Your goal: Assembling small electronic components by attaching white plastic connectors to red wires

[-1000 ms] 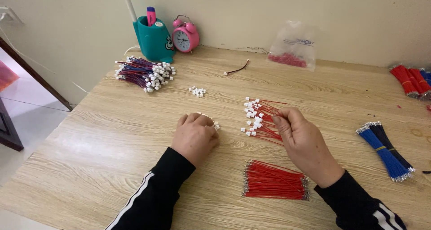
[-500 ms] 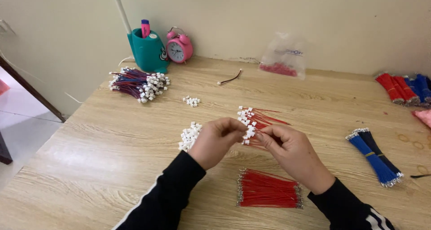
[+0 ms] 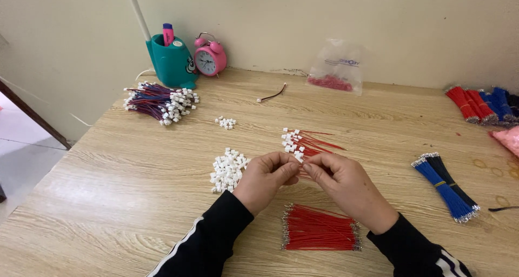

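My left hand [image 3: 266, 178] and right hand [image 3: 346, 183] met fingertip to fingertip, pinched narrow on one white connector [image 3: 299, 158] and its red wire [image 3: 306, 171], just above the table [image 3: 124, 190], beside the connector pile [image 3: 227, 169].

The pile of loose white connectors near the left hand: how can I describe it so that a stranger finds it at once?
On the wooden table, look just beyond the left hand. The pile of small white plastic connectors lies there, touching no wires. A much smaller white cluster lies farther back; this pile is the biggest wire-free one.
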